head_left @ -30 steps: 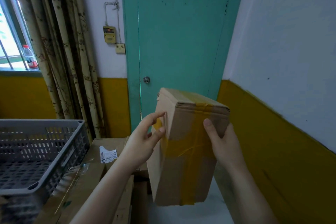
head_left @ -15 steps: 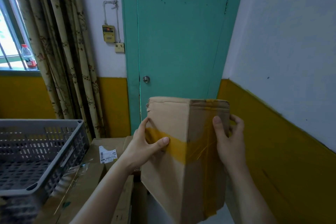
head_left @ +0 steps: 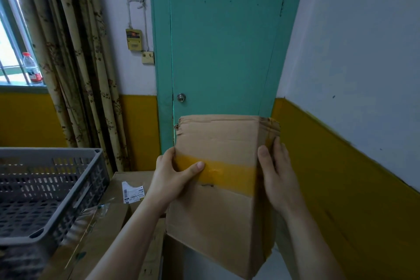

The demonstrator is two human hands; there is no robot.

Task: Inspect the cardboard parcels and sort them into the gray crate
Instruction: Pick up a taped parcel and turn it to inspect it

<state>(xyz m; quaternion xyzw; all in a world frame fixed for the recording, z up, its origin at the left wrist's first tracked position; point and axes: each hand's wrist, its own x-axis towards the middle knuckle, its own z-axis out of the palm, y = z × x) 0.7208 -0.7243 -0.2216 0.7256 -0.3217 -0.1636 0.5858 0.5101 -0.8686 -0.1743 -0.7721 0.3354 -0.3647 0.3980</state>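
Note:
I hold a tall brown cardboard parcel (head_left: 218, 207) upright in front of me, banded with yellow tape. My left hand (head_left: 172, 179) grips its left edge, thumb pressed on the tape band. My right hand (head_left: 277, 179) holds the right edge, thumb on the front face and fingers round the side. The gray crate (head_left: 45, 191), slotted plastic, sits at the lower left with nothing showing inside.
More cardboard parcels (head_left: 109, 223) lie flat beside the crate, one carrying a white shipping label (head_left: 133, 192). A teal door (head_left: 222, 52) stands straight ahead, a curtain (head_left: 75, 63) and a window sill with a bottle (head_left: 33, 69) to the left, a wall to the right.
The parcel has been turned in my hands, so its broad plain face with the horizontal tape band now faces me. Both hands shifted their hold along its edges.

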